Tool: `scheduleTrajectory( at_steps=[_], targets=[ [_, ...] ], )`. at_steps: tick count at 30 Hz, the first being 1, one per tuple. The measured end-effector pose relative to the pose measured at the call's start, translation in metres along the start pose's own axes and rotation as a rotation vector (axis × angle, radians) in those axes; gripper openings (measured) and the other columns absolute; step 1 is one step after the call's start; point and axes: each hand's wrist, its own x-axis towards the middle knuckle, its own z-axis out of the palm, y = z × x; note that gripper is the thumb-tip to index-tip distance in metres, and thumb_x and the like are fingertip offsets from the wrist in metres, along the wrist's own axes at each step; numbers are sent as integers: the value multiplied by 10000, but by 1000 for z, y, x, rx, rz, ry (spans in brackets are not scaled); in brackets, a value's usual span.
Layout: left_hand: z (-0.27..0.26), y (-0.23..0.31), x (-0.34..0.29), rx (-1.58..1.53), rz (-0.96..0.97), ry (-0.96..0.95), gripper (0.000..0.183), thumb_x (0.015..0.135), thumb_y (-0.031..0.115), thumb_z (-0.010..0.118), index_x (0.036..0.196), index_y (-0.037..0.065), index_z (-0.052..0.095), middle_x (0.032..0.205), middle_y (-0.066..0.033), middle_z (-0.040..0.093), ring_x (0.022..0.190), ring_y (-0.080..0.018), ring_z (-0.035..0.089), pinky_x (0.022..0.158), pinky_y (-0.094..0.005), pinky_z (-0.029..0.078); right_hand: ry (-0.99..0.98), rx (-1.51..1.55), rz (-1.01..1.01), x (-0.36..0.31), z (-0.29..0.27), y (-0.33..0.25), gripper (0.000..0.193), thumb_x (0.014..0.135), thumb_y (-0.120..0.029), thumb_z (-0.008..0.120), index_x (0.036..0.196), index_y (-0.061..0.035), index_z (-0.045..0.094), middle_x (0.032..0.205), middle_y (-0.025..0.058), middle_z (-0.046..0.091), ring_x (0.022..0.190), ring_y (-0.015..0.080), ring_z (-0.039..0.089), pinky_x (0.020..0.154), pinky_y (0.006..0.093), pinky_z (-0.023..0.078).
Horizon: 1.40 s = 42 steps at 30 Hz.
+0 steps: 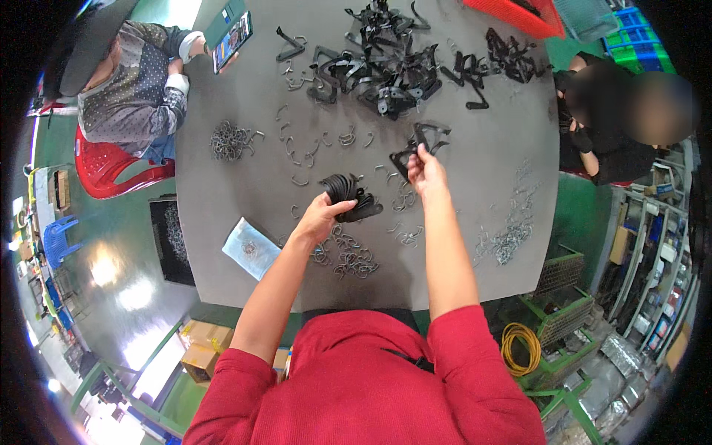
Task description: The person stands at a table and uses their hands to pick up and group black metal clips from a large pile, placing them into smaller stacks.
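Observation:
My left hand (322,215) is closed around a stack of curved black parts (351,197) over the middle of the table. To its right, my right hand (427,172) grips a black triangular bracket (428,142), held near the table's centre. Small bent metal hooks (357,259) lie in a loose heap just below my left hand, and more hooks (311,152) are scattered above it. A big pile of black brackets (389,74) covers the far middle of the table. The undersides of what I hold are hidden by my fingers.
The grey table (475,215) carries a heap of metal rings (231,141) on the left, small clips (507,241) on the right and a pale blue packet (249,247). A red basket (526,16) stands far right. One person holds a phone (233,41) at left; another sits at right.

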Motion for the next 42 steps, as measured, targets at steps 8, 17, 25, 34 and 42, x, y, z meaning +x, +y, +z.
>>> scheduleTrajectory(
  at_steps=[8,17,25,34,42],
  targets=[
    [23,3,-30,160,70,-27,244,723,67,637,945,14,552,877,-22,596,788,-108,556,744,-247,422,-236,-1158,-188,-136,15,17,252,786,-262,535,736,-17,561,556,41,527,418,101,463,383,255,361],
    [56,-2,-95,326,218,-262,270,737,89,609,986,35,520,901,-5,562,823,-84,522,742,-234,407,-223,-1029,-324,-194,4,59,256,837,-254,452,731,-26,498,547,33,502,393,94,446,341,235,321],
    [56,-11,-127,639,394,-244,398,626,39,640,996,43,493,872,8,525,829,-84,488,741,-239,399,-298,-1048,-550,-237,-5,73,341,809,-333,521,771,5,553,552,59,530,430,112,477,387,235,353],
    [57,-18,-139,922,460,-186,462,582,-31,578,1021,22,446,864,-17,563,791,-102,524,700,-246,431,-471,-1091,-485,-255,1,75,474,704,-483,624,869,-40,589,592,19,515,441,71,436,390,204,311],
    [67,3,-153,1458,237,-299,596,603,144,640,1114,-41,392,934,-167,559,832,-245,548,743,-310,432,-512,-1126,-612,-236,-17,88,494,752,-513,551,857,-35,617,628,26,551,512,104,496,445,252,378]
  ],
)
